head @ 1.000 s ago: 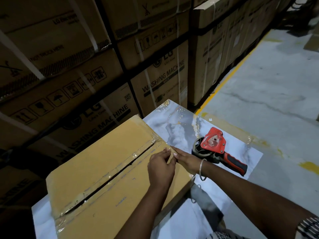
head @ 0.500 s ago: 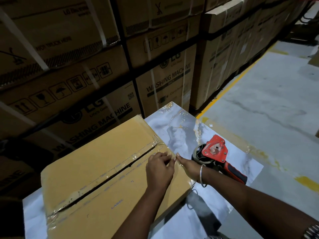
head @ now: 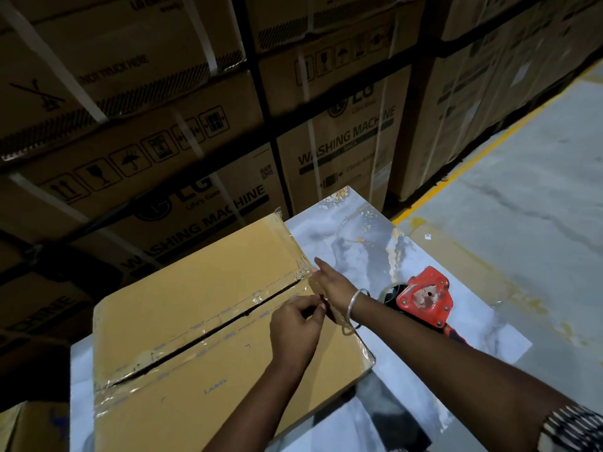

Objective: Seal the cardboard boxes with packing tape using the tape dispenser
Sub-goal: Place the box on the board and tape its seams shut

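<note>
A tan cardboard box [head: 195,321] lies on a marble-patterned table [head: 352,230], its centre seam slightly open, with old clear tape along it. My left hand [head: 293,324] rests on the box near the seam's right end, fingers curled and pinching a bit of clear tape. My right hand [head: 329,282], wearing a bangle, reaches over the box's right edge with fingers stretched toward the taped corner. The red tape dispenser [head: 424,301] with a black-and-red handle lies on the table right of the box, partly behind my right forearm.
Stacked washing machine cartons [head: 195,132] form a wall behind the table. Grey concrete floor [head: 522,197] with a yellow line lies to the right. Another brown box [head: 32,425] shows at the lower left.
My right hand has stretched forward along the box's right edge toward the taped corner. My left hand stayed near the seam end. The camera moved closer and tilted.
</note>
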The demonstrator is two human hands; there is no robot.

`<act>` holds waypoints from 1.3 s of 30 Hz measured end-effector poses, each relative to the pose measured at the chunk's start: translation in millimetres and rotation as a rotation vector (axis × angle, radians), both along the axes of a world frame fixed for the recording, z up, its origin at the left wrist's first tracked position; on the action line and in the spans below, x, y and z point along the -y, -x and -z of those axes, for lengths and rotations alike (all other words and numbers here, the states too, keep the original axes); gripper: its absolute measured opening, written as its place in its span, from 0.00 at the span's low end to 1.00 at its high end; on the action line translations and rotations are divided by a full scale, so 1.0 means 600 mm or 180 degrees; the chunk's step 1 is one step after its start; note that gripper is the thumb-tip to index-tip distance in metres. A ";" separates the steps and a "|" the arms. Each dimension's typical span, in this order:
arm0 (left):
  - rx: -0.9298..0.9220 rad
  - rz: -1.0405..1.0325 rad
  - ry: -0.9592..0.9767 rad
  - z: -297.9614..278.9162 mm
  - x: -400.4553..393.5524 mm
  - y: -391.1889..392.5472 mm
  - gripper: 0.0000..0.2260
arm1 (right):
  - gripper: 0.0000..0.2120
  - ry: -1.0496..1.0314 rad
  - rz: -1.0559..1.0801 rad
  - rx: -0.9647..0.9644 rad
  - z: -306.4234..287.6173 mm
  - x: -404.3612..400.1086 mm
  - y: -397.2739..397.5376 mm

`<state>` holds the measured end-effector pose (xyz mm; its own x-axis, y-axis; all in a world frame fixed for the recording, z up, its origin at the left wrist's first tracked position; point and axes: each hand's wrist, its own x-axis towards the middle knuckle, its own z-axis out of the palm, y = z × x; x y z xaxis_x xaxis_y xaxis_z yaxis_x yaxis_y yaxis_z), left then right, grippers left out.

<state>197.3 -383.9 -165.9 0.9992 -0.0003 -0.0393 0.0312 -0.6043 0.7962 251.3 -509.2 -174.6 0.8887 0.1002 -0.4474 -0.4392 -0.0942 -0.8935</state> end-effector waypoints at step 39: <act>-0.0294 0.0710 -0.1213 -0.021 -0.051 -0.418 0.14 | 0.30 0.0952 -0.0701 0.0277 0.022 -0.026 -0.105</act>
